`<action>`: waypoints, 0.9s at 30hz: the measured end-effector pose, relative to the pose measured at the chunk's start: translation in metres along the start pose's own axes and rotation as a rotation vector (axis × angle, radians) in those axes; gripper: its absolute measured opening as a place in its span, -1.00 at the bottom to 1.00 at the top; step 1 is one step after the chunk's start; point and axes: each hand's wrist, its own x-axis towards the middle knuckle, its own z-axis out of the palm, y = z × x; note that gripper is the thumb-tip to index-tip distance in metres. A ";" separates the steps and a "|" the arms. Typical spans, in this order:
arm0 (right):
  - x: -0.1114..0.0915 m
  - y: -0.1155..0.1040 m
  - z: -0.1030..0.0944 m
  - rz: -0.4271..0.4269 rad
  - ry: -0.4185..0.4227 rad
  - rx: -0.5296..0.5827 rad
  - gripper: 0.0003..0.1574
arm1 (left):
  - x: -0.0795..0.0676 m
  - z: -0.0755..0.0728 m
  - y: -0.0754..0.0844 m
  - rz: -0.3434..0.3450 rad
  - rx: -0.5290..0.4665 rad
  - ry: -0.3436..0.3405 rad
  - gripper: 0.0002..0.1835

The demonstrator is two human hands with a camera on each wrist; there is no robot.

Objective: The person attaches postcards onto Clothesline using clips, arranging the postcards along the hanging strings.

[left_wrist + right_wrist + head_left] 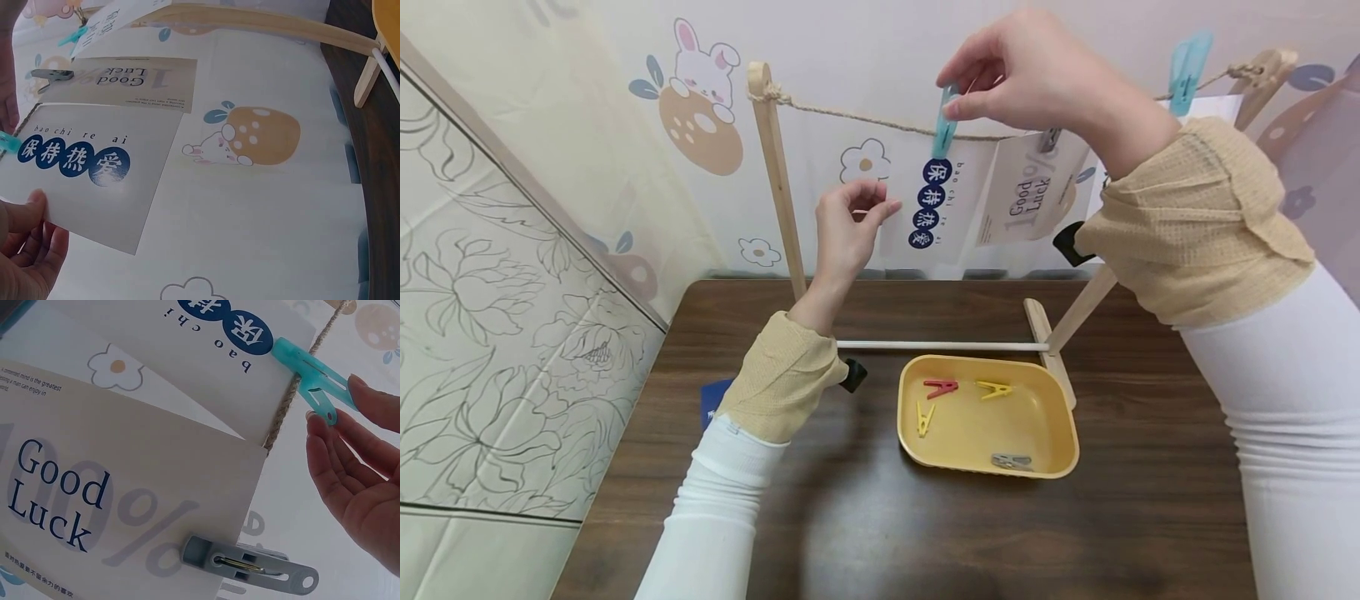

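My left hand (842, 237) pinches the lower left edge of a white card (94, 200) printed with blue circles and Chinese characters. The card hangs at a jute rope (865, 120). At its top, my right hand (1037, 75) holds a teal clothespin (319, 375) by the handle ends, thumb on one and fingertips at the other. That clothespin's jaws sit over the rope and the card's edge. To the right hangs a "Good Luck" card (81, 481), overlapping beside the white card, under a grey clothespin (250, 562).
Another teal clothespin (1187, 75) holds a further card at the rope's right end. The rope spans a wooden stand (778, 179). A yellow tray (992, 425) on the brown table (970, 533) contains red, yellow and grey clothespins. Something blue (711, 400) lies beside my left sleeve.
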 end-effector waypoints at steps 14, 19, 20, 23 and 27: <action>-0.008 -0.002 0.008 -0.003 -0.004 0.015 -0.48 | -0.010 -0.002 0.000 0.030 -0.013 -0.032 -0.78; -0.010 -0.002 0.009 -0.004 -0.012 0.020 -0.46 | -0.011 -0.003 0.001 0.050 -0.029 -0.042 -0.75; -0.010 -0.003 0.009 0.000 -0.018 0.027 -0.45 | -0.012 -0.003 0.001 0.059 -0.033 -0.043 -0.75; -0.011 -0.003 0.011 0.009 -0.033 0.041 -0.42 | -0.012 -0.004 0.001 0.076 -0.044 -0.048 -0.75; -0.013 -0.004 0.013 0.019 -0.045 0.055 -0.38 | -0.012 -0.004 0.001 0.080 -0.052 -0.053 -0.73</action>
